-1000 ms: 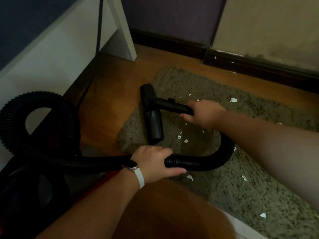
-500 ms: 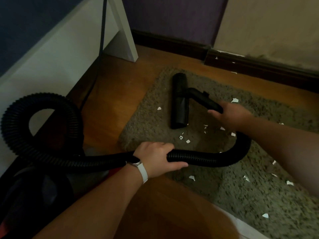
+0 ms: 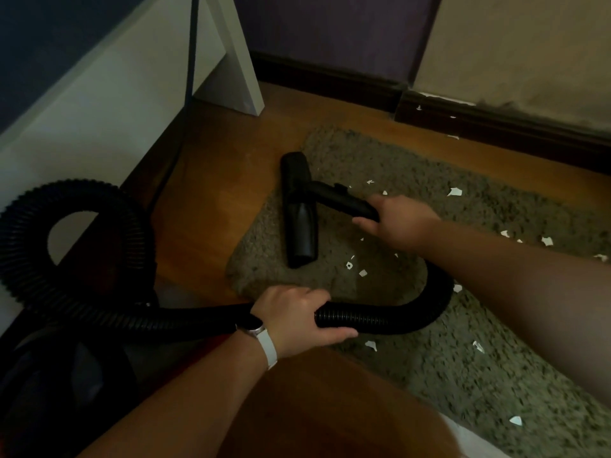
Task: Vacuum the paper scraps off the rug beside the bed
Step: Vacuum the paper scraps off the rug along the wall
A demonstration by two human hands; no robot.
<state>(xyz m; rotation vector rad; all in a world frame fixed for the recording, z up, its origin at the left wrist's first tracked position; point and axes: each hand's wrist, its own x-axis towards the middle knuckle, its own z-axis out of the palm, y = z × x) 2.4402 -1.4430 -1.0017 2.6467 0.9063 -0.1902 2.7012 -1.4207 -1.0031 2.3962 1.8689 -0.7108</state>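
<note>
The shaggy grey-green rug (image 3: 429,375) fills the view from about 2 o'clock to 5 o'clock and lies on a wooden floor (image 3: 211,200). The white bed frame (image 3: 99,120) stands at 10 o'clock. The dark body of the vacuum cleaner (image 3: 66,375) sits at 8 o'clock, and its black ribbed hose (image 3: 380,320) makes a loop at 9 o'clock, then runs across the middle and bends up to the right. The black floor nozzle (image 3: 299,209) lies flat on the left edge of the rug, with its long side pointing from 12 to 6 o'clock. The right hand (image 3: 400,219) grips the rigid tube (image 3: 344,200) at 3 o'clock of the nozzle, with the fingers curled around it. The left hand (image 3: 294,317), with a white-strapped watch (image 3: 264,338) on the wrist, holds the hose at 6 o'clock of the nozzle; its fingers wrap over the top and its thumb stretches along the hose. The white paper scraps (image 3: 454,192) are spread on the rug, mostly from 2 to 5 o'clock of the nozzle, and a few lie just beside its near end. The step in hand seems to be the sweeping itself, near the left border, and much of the rug is not yet cleaned. The next move probably calls for drawing the nozzle toward 3 o'clock over the scraps while the left hand feeds slack into the hose so it does not drag paper away.
</note>
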